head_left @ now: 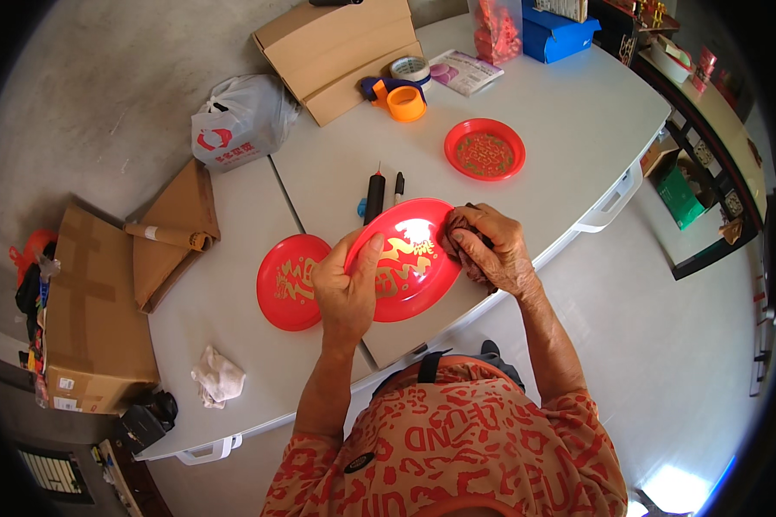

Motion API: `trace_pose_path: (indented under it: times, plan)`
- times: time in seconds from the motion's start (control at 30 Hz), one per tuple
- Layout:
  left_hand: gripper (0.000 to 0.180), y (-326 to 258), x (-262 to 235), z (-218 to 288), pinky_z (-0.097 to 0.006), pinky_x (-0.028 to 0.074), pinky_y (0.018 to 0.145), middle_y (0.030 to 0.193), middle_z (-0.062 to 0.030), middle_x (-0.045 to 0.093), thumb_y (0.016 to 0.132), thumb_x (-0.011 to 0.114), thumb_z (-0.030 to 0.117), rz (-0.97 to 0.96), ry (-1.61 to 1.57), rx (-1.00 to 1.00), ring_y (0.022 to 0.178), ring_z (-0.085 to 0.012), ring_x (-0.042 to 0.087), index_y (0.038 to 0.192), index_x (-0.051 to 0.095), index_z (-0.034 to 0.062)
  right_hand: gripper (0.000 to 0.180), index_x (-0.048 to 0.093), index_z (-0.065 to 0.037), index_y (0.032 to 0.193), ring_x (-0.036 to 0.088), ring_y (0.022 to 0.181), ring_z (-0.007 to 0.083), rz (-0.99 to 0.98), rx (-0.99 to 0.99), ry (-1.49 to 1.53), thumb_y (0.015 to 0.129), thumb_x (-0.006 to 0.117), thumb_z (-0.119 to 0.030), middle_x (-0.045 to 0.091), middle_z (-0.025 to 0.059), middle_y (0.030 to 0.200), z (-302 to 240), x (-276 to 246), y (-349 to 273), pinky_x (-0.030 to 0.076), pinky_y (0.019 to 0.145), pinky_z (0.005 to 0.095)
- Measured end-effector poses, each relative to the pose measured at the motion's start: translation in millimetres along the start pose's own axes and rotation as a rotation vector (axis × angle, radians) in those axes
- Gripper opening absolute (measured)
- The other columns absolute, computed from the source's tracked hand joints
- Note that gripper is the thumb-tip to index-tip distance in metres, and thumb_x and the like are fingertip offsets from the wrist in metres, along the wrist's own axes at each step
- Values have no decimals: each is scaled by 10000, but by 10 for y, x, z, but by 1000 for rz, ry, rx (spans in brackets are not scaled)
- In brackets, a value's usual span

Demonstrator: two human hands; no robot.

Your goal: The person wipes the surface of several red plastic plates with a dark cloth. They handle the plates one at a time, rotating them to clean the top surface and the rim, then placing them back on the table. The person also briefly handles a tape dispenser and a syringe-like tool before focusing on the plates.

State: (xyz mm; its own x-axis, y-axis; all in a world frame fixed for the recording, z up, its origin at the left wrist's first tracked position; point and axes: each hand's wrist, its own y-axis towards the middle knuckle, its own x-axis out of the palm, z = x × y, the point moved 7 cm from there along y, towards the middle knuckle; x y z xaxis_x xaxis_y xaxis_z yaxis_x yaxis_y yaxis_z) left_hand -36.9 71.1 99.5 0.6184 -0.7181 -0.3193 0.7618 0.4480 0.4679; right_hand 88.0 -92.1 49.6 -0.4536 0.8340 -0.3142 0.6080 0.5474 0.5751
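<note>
Two pale folding tables (526, 146) stand joined edge to edge, with a seam running between them; the near edge runs just in front of the person's torso, and bare floor (664, 345) lies open to the right. A broad stretch of tabletop between the plates and the far clutter is uncovered. At the left edge, a large cardboard box (86, 319) stands on the floor, well apart from the hands; its lower end bends into the fisheye rim. A second carton (345, 52) overhangs the far table edge.

A large red plate (409, 263) with gold lettering is held tilted above the near table edge. The left hand (347, 289) grips its left rim, thumb laid across the face, fingers behind and hidden. The right hand (491, 250) is closed on a dark cloth (459, 228) pressed against the plate's right rim; most of the cloth is concealed under the fingers.

A second red plate (286, 283) lies flat just beside the left hand, partly covered by it. A smaller red plate (485, 149) lies flat, well apart. A crumpled white rag (217, 376) lies near the front left edge. Two dark markers (386, 194) lie just beyond the held plate; their lower ends are cut off by it.
</note>
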Motion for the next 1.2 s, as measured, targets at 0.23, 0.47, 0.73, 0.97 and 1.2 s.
trace_pose_path:
  times: [0.23, 0.47, 0.73, 0.97, 1.2]
  plan:
    - [200, 10, 129, -32, -213, 470, 555, 720, -33, 650, 941, 601, 120, -109, -88, -95, 630, -43, 559, 1023, 653, -54, 268, 673, -32, 991, 648, 795, 249, 53, -306, -314, 758, 736, -150, 641, 109, 917, -508, -36, 338, 556, 672, 345]
    - [200, 16, 163, -35, -208, 474, 552, 749, -38, 665, 949, 582, 120, -120, -91, -40, 633, -44, 574, 1035, 655, -45, 284, 685, -52, 986, 650, 825, 240, 9, -406, -408, 734, 747, -168, 653, 89, 948, -701, 72, 449, 558, 685, 336]
    - [207, 37, 13, -112, -218, 476, 610, 773, -27, 670, 934, 624, 151, 104, -133, -82, 684, -50, 585, 969, 672, -48, 229, 637, -12, 1072, 646, 797, 285, 93, -77, -68, 864, 636, -106, 649, 138, 899, -136, 30, 351, 532, 715, 342]
    - [198, 59, -62, -171, -220, 444, 590, 739, -1, 636, 923, 638, 151, 291, -107, -78, 668, -44, 535, 903, 676, -42, 181, 625, 10, 1051, 609, 695, 196, 155, 481, 342, 911, 592, -100, 627, 118, 800, 336, 297, -35, 506, 653, 306]
    - [332, 43, 19, -346, -285, 495, 872, 1095, -105, 643, 889, 638, 73, 226, -376, -173, 978, -155, 607, 1196, 567, -29, 111, 641, 8, 958, 600, 671, 262, 190, 42, -46, 864, 614, -45, 622, 129, 783, 69, 29, 198, 492, 626, 342]
